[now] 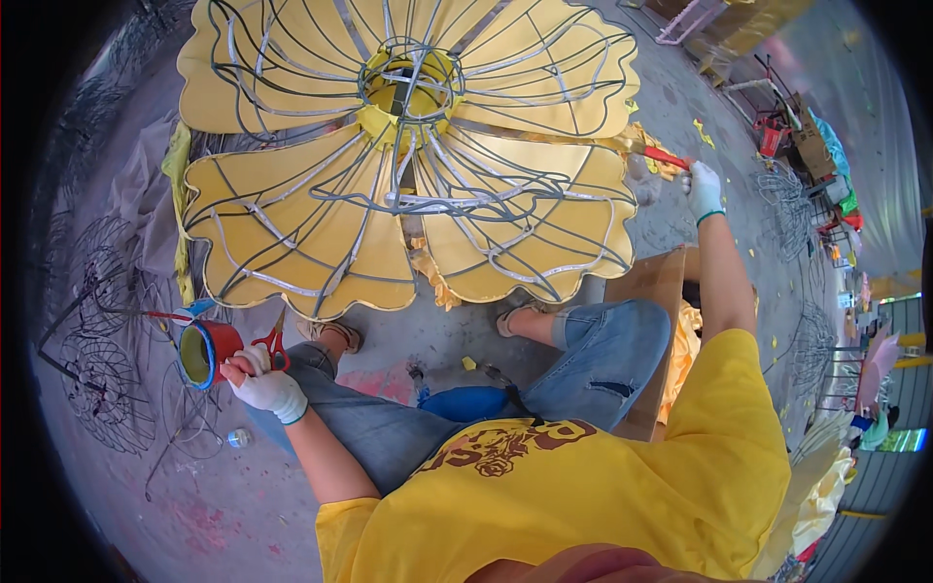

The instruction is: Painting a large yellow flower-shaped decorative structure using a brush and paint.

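The right hand (707, 191) clamps a red-handled paintbrush (666, 156), the left hand (269, 392) a blue-rimmed red bucket (226, 340); ahead, between both hands, the yellow fabric-and-wire flower (462, 160) seems light and springy, its petals (384, 262) delicate, best held by the central ring (379, 121); the bucket may slop if tilted

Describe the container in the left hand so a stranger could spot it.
Find the large yellow flower-shaped frame, then look past its lower-left petal. The gloved left hand holds a red container there. Unlike the red-handled scissors beside it, it has a round open mouth with a blue rim.
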### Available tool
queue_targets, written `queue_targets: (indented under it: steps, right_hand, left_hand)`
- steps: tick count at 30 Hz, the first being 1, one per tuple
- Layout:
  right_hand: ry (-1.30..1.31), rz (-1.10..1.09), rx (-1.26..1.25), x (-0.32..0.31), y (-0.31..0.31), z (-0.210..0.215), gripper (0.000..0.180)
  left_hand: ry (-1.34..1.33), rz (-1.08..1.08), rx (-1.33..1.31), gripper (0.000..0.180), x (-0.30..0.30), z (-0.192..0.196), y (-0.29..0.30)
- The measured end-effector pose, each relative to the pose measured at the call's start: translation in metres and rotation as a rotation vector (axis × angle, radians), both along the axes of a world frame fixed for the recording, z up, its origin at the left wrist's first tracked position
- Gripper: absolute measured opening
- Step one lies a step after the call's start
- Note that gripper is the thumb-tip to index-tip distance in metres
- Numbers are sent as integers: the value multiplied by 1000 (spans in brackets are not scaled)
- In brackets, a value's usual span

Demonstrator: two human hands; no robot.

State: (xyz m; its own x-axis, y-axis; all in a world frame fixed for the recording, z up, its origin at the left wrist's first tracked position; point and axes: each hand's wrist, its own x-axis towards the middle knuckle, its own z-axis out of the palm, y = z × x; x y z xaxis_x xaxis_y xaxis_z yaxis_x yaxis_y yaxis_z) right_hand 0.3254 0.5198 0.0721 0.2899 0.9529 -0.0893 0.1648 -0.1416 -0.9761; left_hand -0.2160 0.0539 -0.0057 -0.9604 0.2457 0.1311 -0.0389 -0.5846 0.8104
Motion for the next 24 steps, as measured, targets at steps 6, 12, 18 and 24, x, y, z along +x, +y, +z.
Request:
queue_targets:
  steps: [6, 12, 18, 24]
  right_hand:
    - [-495, 203, 53, -12, -22, 22, 20]
    - [-1189, 278, 216, -76, -34, 33, 30]
    - [-1272, 422, 225, -106, -28, 41, 34]
    - [-1279, 357, 253, -97, -28, 49, 33]
  left_hand:
    - [26, -3, 22, 41, -4, -4, -14]
    - [3, -3, 7, 41, -3, 1, -10]
    - [26, -14, 5, 42, -1, 3, -8]
    - [19, -34, 40, 42, -4, 0, -3]
